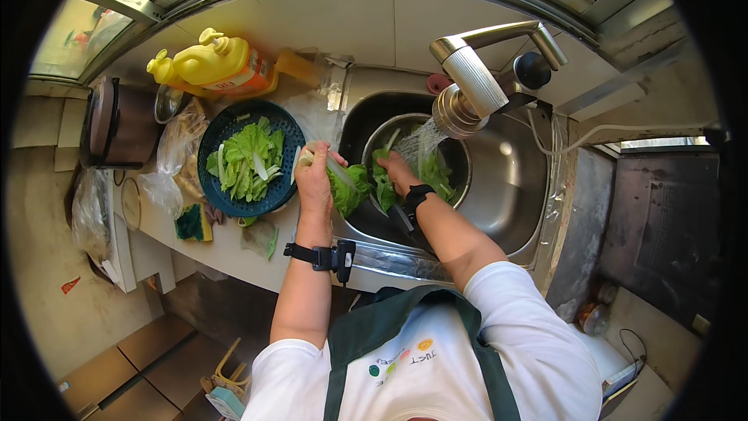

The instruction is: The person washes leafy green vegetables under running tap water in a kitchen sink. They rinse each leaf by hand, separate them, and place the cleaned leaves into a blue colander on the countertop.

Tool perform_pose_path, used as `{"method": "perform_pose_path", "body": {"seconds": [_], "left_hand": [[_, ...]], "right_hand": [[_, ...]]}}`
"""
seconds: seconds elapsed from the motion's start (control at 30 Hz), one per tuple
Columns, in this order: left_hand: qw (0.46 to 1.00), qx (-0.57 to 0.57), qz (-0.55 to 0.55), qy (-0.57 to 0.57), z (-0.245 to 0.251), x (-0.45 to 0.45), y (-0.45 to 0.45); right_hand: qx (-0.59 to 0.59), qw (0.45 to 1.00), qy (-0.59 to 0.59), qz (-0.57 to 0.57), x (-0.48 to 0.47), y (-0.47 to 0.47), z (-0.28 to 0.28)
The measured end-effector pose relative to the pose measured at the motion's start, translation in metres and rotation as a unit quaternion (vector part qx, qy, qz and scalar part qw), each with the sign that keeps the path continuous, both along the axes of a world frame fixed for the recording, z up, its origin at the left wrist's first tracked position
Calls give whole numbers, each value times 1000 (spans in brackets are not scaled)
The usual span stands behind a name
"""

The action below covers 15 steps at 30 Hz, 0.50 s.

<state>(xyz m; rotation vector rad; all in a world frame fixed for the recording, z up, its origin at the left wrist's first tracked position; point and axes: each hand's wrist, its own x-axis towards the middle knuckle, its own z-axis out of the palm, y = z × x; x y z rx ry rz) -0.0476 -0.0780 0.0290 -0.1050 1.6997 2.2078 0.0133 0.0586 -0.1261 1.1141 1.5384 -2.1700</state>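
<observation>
My left hand (316, 175) grips leafy greens (349, 186) by their pale stalks, between the colander and the sink. At the basin, my right hand (397, 171) has its fingers on a green leaf (384, 188) at the near left of a metal bowl (469, 171). Water runs from the faucet (467, 106) into this bowl, over more leaves (436, 174). The bowl stands in the stainless steel sink (508, 193). To the left, a dark blue-green colander (208, 141) holds a heap of cut leaves (248, 161).
Yellow detergent bottles (219, 67) stand against the back wall. A sponge (193, 223), a clear plastic bag (169, 172) and a dark brown container (120, 126) are on the left. A loose leaf scrap (260, 238) lies near the counter's front edge. A white cable (613, 135) runs right of the sink.
</observation>
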Motion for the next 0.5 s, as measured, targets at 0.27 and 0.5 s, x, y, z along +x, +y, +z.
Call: {"method": "perform_pose_path", "body": {"seconds": [0.27, 0.5], "left_hand": [[985, -86, -145, -38, -27, 7, 27], [961, -193, -200, 7, -27, 30, 62]], "right_hand": [[-18, 990, 140, -9, 55, 37, 56], [190, 961, 181, 86, 79, 46, 82]]}}
